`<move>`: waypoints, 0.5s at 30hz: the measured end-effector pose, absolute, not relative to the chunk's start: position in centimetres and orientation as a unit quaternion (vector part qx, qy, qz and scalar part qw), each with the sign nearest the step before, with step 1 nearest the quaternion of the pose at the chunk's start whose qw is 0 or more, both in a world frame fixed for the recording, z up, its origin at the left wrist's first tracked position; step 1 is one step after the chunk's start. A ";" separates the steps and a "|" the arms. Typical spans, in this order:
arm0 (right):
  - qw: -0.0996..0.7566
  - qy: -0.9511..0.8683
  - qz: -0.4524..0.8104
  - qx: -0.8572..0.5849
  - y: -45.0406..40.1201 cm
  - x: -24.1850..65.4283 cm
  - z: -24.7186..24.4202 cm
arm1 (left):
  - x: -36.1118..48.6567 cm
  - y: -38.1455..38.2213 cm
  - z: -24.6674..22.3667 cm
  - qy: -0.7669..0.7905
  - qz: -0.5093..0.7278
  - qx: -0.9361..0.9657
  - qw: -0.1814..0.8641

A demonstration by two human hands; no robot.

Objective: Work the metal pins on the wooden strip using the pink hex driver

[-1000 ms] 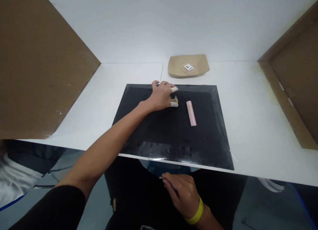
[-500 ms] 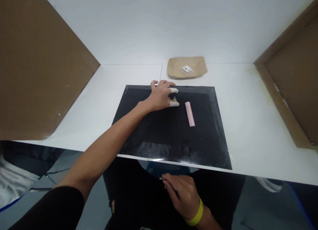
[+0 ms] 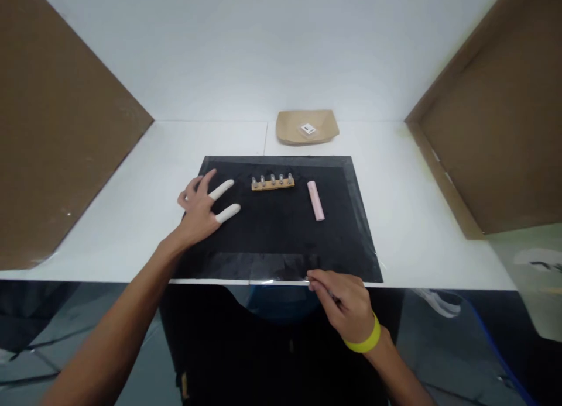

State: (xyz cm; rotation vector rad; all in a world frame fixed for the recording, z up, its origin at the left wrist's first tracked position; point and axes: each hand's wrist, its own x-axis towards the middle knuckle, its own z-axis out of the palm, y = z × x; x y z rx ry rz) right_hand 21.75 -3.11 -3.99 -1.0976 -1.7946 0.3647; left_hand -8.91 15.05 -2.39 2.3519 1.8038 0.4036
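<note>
My left hand (image 3: 199, 210) is over the left part of the black mat (image 3: 263, 233), fingers apart and holding nothing, with white covers on the thumb and index finger. To its right stands a small wooden strip (image 3: 273, 185) bearing several clear, pointed pieces. Further right lies a pink stick-shaped object (image 3: 316, 200). My right hand (image 3: 345, 303), with a yellow wristband, is at the mat's front edge; its fingers are pinched, and whatever small thing they hold is too small to name.
Behind the mat sits a brown paper tray (image 3: 287, 128) with a small clear, labelled case (image 3: 308, 129) inside. Brown board panels flank the white table (image 3: 408, 219) at left and right, and a white wall rises behind it.
My left hand has let go of the wooden strip and moved left and toward me, uncovering it. My right hand has risen to the table's front edge. The head view has shifted.
</note>
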 end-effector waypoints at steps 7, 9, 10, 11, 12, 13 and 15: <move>0.491 -0.687 0.068 -0.531 -2.9 24.7 -3.7 | -9.7 14.1 -4.9 0.622 0.164 0.764 0.043; 0.489 -0.679 0.043 -0.545 -2.6 25.8 -3.8 | -9.6 14.6 -4.8 0.612 0.166 0.772 0.035; 0.486 -0.678 0.033 -0.550 -2.4 26.3 -3.8 | -9.6 14.9 -4.7 0.606 0.168 0.777 0.036; 0.481 -0.679 0.023 -0.554 -2.0 26.9 -3.7 | -9.6 15.2 -4.6 0.598 0.169 0.783 0.041; 0.476 -0.680 0.015 -0.558 -1.6 27.5 -3.6 | -9.6 15.5 -4.6 0.589 0.169 0.789 0.045; 0.471 -0.681 0.006 -0.561 -1.0 28.1 -3.5 | -9.6 15.7 -4.5 0.582 0.169 0.794 0.048; 0.466 -0.679 -0.013 -0.567 0.4 29.3 -3.2 | -9.5 15.9 -4.4 0.579 0.173 0.795 0.042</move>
